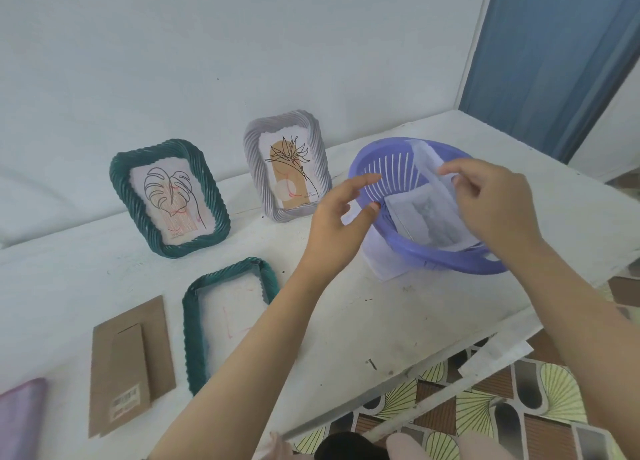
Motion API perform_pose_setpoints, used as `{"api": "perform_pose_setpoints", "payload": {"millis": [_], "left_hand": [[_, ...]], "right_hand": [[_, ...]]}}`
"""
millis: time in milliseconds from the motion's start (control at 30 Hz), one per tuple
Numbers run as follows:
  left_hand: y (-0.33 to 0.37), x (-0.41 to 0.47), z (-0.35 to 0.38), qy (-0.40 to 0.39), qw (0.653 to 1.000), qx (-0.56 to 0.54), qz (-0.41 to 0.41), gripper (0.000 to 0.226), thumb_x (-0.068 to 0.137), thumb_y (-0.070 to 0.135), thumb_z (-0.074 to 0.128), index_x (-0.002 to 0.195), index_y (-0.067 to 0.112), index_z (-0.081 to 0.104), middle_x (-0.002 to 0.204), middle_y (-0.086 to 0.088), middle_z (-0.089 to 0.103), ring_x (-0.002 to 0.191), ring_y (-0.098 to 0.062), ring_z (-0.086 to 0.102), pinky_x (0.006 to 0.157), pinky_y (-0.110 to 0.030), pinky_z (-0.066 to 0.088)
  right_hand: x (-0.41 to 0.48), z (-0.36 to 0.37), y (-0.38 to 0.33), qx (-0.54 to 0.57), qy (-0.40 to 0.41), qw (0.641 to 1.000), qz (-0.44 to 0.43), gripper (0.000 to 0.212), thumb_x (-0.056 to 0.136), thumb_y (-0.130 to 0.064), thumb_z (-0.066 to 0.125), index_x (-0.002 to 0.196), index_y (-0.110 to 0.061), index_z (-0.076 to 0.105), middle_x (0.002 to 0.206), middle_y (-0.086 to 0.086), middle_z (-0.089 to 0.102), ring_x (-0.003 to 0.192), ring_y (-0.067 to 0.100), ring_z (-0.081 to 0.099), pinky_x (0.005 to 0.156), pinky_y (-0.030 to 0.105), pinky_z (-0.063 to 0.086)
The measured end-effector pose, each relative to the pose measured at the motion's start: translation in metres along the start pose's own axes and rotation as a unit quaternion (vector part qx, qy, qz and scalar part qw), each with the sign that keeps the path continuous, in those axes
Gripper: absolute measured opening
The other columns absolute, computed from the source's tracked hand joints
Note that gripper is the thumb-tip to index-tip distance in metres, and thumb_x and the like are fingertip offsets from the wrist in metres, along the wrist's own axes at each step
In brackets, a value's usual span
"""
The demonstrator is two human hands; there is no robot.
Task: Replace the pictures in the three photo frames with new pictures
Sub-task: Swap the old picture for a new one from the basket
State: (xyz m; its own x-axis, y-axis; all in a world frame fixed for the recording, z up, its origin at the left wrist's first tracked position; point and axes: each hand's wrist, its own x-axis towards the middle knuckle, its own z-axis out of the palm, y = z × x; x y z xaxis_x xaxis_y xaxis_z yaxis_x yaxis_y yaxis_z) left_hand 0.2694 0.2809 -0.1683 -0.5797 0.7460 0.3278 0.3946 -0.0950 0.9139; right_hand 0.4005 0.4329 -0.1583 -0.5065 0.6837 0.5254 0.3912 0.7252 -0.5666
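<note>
White table [346, 321], pictures [426, 213] at right hand [491, 196]

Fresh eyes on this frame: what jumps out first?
Both hands at the purple basket on the right: the right hand pinches a white sheet inside it, the left hand is at its rim. Behind, a green frame and a grey frame stand upright; a third frame lies face down beside its cardboard backing.

Purple basket [429, 255]; two green frames [169, 196], one grey [287, 172]; brown backing [130, 366].

Nothing legible; the cardboard backing [104, 362] carries a blurred barcode label [126, 398]
</note>
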Motion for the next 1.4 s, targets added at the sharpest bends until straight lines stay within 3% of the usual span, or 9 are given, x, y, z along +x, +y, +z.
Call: {"api": "perform_pose_setpoints", "payload": {"millis": [167,333,433,567,633,733,967,1233,1400], "left_hand": [[0.029,-0.002,-0.021,-0.061,0.969,-0.202,-0.132,0.024,0.096,0.020,0.049,0.111,0.036,0.059,0.087,0.006,0.059,0.096,-0.018,0.063,0.087,-0.036,0.055],[0.023,-0.010,-0.056,0.050,0.963,-0.166,-0.205,0.021,0.088,0.000,0.053,0.101,0.013,0.064,0.090,-0.014,0.060,0.076,-0.023,0.063,0.067,-0.028,0.058],[0.012,-0.023,-0.086,0.086,0.963,-0.141,-0.212,0.026,0.085,-0.008,0.050,0.097,0.010,0.064,0.090,-0.010,0.064,0.074,-0.020,0.064,0.068,-0.028,0.057],[0.004,-0.045,-0.127,0.068,0.964,-0.150,-0.211,0.033,0.083,-0.012,0.049,0.093,0.016,0.062,0.088,-0.002,0.064,0.073,-0.017,0.062,0.066,-0.031,0.054],[0.002,-0.057,-0.145,0.052,0.964,-0.149,-0.215,0.035,0.083,-0.014,0.049,0.093,0.017,0.061,0.090,-0.002,0.064,0.076,-0.017,0.062,0.062,-0.028,0.055],[-0.002,-0.076,-0.170,0.046,0.969,-0.096,-0.224,0.034,0.083,-0.013,0.050,0.092,0.017,0.062,0.093,-0.005,0.063,0.076,-0.018,0.062,0.061,-0.028,0.054],[-0.024,-0.113,-0.202,0.111,0.956,0.039,-0.269,0.027,0.077,-0.004,0.066,0.091,0.019,0.063,0.087,-0.007,0.065,0.068,-0.016,0.063,0.075,-0.036,0.054],[-0.051,-0.131,-0.200,0.081,0.949,0.158,-0.260,0.028,0.078,0.009,0.070,0.097,0.030,0.066,0.082,0.007,0.061,0.069,-0.007,0.054,0.066,-0.010,0.044],[-0.057,-0.137,-0.193,0.032,0.940,0.267,-0.210,0.034,0.080,0.014,0.067,0.111,0.028,0.063,0.106,0.012,0.062,0.100,-0.006,0.050,0.080,-0.011,0.037]], "right_hand": [[-0.033,0.015,-0.053,-0.006,-0.069,0.986,-0.155,0.031,0.084,-0.010,0.041,0.091,-0.016,0.070,0.074,0.004,0.069,0.058,0.019,0.053,0.048,0.022,0.034],[-0.062,0.042,-0.087,0.010,-0.133,0.965,-0.225,0.028,0.078,-0.016,0.044,0.083,-0.019,0.071,0.113,0.004,0.068,0.106,0.021,0.064,0.086,0.036,0.052],[-0.077,0.052,-0.103,0.169,-0.197,0.954,-0.153,0.022,0.076,-0.015,0.055,0.088,-0.023,0.072,0.133,-0.003,0.054,0.124,0.007,0.047,0.104,0.022,0.035],[-0.093,0.076,-0.121,0.264,-0.139,0.953,-0.051,0.022,0.080,-0.009,0.060,0.089,-0.028,0.068,0.124,-0.007,0.060,0.123,-0.006,0.043,0.097,0.010,0.032],[-0.099,0.086,-0.131,0.342,-0.166,0.925,0.026,0.026,0.083,-0.002,0.061,0.089,-0.026,0.068,0.098,-0.016,0.065,0.100,-0.008,0.054,0.084,0.006,0.036],[-0.107,0.098,-0.147,0.429,-0.224,0.869,0.108,0.025,0.082,0.002,0.062,0.085,-0.021,0.071,0.074,-0.001,0.055,0.070,0.008,0.048,0.068,0.012,0.040],[-0.130,0.128,-0.171,0.283,-0.275,0.909,0.135,0.021,0.077,-0.008,0.070,0.086,-0.027,0.069,0.082,0.005,0.059,0.060,0.011,0.049,0.057,0.012,0.042],[-0.145,0.134,-0.171,0.147,-0.259,0.953,0.051,0.020,0.084,-0.009,0.062,0.102,-0.017,0.066,0.078,-0.005,0.061,0.065,0.005,0.057,0.060,0.004,0.041],[-0.147,0.134,-0.165,0.049,-0.262,0.964,-0.009,0.033,0.086,-0.014,0.057,0.118,-0.018,0.059,0.087,-0.003,0.059,0.071,0.009,0.053,0.067,0.022,0.044]]}}
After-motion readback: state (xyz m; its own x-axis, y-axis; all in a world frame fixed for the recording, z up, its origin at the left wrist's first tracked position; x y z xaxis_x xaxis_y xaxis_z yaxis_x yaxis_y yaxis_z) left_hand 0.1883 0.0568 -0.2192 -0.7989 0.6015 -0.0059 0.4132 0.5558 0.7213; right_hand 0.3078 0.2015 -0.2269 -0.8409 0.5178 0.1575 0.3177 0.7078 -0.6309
